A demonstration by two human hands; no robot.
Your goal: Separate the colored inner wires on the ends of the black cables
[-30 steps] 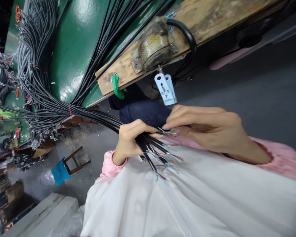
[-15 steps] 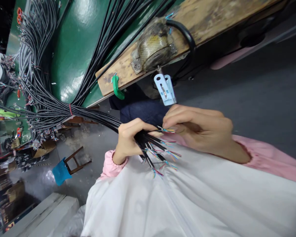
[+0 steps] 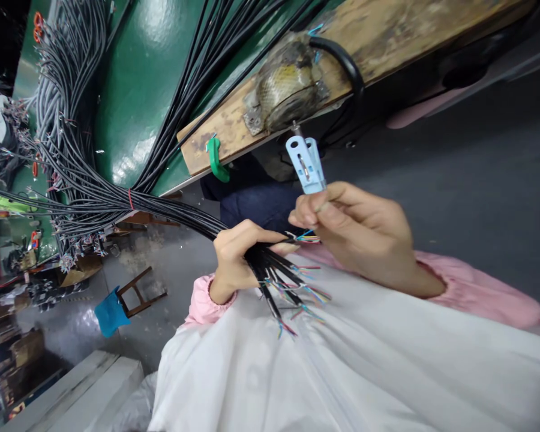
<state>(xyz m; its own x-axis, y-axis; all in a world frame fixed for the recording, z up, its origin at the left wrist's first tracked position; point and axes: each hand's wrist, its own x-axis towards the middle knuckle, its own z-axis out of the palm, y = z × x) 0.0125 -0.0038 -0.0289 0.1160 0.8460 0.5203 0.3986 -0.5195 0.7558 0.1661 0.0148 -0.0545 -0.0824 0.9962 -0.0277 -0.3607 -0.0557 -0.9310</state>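
Note:
My left hand [image 3: 238,252] is closed around a bundle of black cables [image 3: 198,219]. Their stripped ends fan out over my lap, showing thin coloured wires [image 3: 312,293]. One cable end [image 3: 303,237] sticks out past my left thumb and forefinger, apart from the rest. My right hand [image 3: 355,231] is pinched just above that end, at the lower tip of a light blue clothes peg [image 3: 305,165]. Whatever lies between its fingertips is hidden. The peg hangs from a metal shaft on a small motor wrapped in clear, yellowish covering [image 3: 288,84].
The motor sits on a wooden board [image 3: 387,36] along the green table [image 3: 130,78]. A green clamp-like piece [image 3: 216,161] hangs at the board's end. Grey cable bundles [image 3: 69,90] lie at the left. A stool with a blue cover [image 3: 112,312] stands on the floor.
My right hand has moved up and slightly left from the single cable end to the peg's lower tip. My left hand keeps its grip on the cables.

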